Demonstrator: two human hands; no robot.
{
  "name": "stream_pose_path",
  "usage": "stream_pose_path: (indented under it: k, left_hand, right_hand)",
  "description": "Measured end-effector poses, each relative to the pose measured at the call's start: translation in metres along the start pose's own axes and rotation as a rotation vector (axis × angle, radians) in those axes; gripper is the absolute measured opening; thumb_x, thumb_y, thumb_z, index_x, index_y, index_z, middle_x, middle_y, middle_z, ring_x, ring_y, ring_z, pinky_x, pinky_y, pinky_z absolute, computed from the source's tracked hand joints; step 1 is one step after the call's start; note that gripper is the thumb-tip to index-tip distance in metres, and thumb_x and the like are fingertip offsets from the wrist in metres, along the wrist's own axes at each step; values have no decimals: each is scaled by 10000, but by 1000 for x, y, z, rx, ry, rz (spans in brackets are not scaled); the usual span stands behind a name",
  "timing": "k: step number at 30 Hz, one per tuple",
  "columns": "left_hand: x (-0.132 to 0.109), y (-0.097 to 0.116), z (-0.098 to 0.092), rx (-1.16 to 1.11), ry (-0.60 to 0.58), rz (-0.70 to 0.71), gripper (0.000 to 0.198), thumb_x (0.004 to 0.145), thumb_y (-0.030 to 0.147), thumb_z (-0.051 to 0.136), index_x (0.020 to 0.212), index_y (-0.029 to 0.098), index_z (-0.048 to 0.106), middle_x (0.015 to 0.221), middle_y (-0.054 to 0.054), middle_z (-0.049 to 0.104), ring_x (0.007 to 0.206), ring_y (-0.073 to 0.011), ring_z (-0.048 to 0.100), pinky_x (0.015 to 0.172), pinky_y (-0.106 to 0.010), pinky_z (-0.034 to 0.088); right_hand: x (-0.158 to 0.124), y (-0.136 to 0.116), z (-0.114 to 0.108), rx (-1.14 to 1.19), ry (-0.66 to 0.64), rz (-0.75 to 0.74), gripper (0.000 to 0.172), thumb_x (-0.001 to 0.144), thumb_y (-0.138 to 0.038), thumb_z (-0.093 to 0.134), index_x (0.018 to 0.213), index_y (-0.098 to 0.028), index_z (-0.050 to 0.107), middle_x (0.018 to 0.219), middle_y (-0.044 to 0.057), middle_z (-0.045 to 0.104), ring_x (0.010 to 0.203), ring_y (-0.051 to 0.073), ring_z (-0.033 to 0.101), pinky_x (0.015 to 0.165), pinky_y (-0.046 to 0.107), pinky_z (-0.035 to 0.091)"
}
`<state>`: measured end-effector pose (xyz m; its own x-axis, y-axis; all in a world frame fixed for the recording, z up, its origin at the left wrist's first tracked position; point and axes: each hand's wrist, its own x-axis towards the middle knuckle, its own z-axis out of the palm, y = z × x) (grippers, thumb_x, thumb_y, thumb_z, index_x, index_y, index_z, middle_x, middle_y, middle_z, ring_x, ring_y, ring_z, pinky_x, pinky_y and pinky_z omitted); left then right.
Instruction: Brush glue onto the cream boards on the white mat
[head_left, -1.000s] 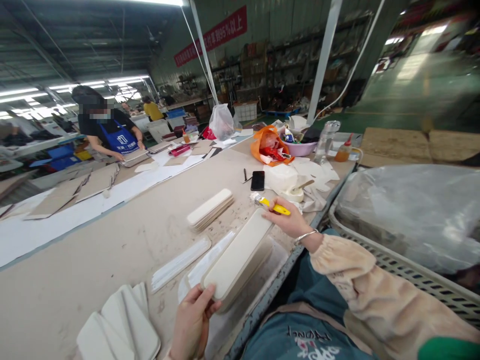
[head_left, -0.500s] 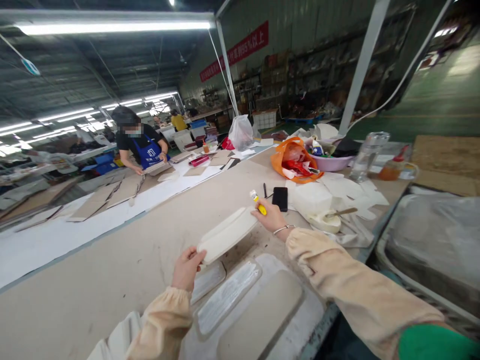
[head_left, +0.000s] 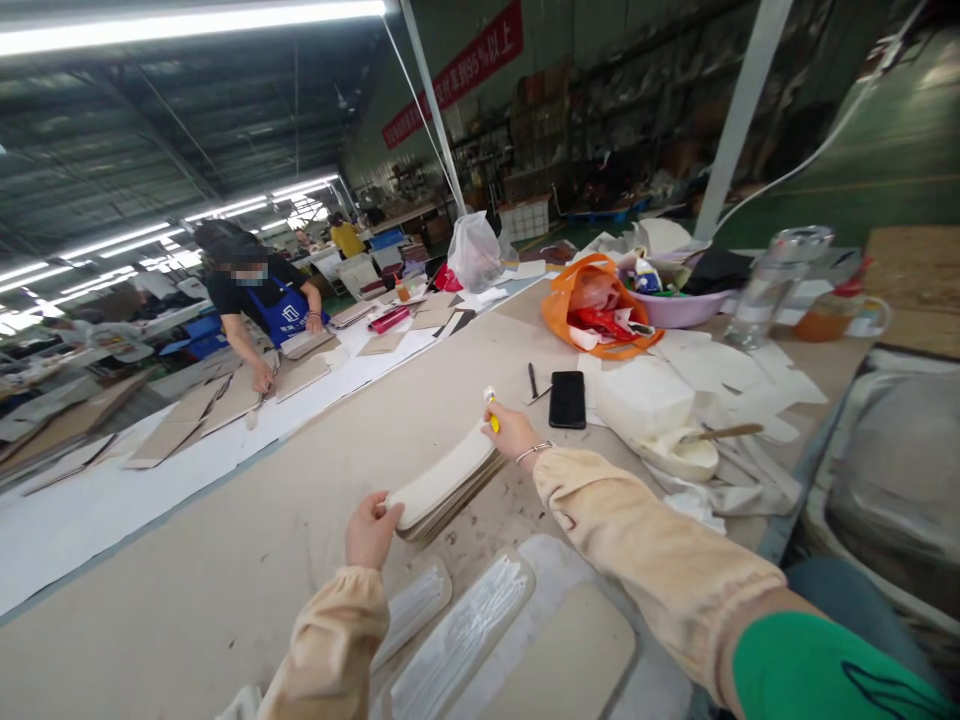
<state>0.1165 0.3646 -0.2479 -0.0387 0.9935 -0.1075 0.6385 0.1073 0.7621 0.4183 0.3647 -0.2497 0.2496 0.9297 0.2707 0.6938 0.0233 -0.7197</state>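
My left hand point(head_left: 373, 528) pinches the near left end of a long cream panel point(head_left: 442, 475) with rounded ends. Beneath that panel is a stack of similar thin pieces point(head_left: 457, 500), their layered edges showing. At the panel's far end is my right hand point(head_left: 511, 432), its fingers closed round a small yellow-handled brush point(head_left: 493, 412) whose pale tip points up; the fingertips also touch the panel. Closer to me lie a narrow panel point(head_left: 465, 635) streaked with wet white paste, a smaller streaked piece point(head_left: 412, 603) and a wider plain beige panel point(head_left: 570, 655).
Right of my hands are a black phone point(head_left: 567, 400), a dark pen point(head_left: 533, 380) and a dish of white paste point(head_left: 686, 457) with a wooden stick. Behind stand an orange bag point(head_left: 559, 310), a purple basin point(head_left: 686, 308) and a glass jar point(head_left: 776, 290). A co-worker point(head_left: 262, 290) handles boards across the table.
Both hands have brought the cream panel down from mid-air onto the stack. The head view has shifted. The co-worker's one hand has reached lower, toward the boards.
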Motion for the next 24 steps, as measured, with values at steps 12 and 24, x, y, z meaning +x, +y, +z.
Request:
stream_pose_path:
  k: [12, 24]
  left_hand:
    - [-7, -3, 2, 319, 19, 177, 667, 693, 543, 508, 1153, 66, 577, 1212, -212, 555, 1056, -312, 586, 982, -451, 413]
    - [-5, -3, 8, 587, -238, 373, 815, 703, 505, 590, 1346, 48, 383, 1400, -238, 437, 1294, -329, 432, 1091, -436, 316]
  right_hand:
    - [-4, 9, 2, -76, -51, -5, 154, 795, -272, 642, 929, -228, 580, 764, 33, 605, 757, 192, 559, 683, 276, 384]
    - [-12, 27, -4, 69, -179, -154, 381, 666, -388, 743, 958, -235, 551, 738, -50, 590, 632, 132, 517, 597, 221, 377]
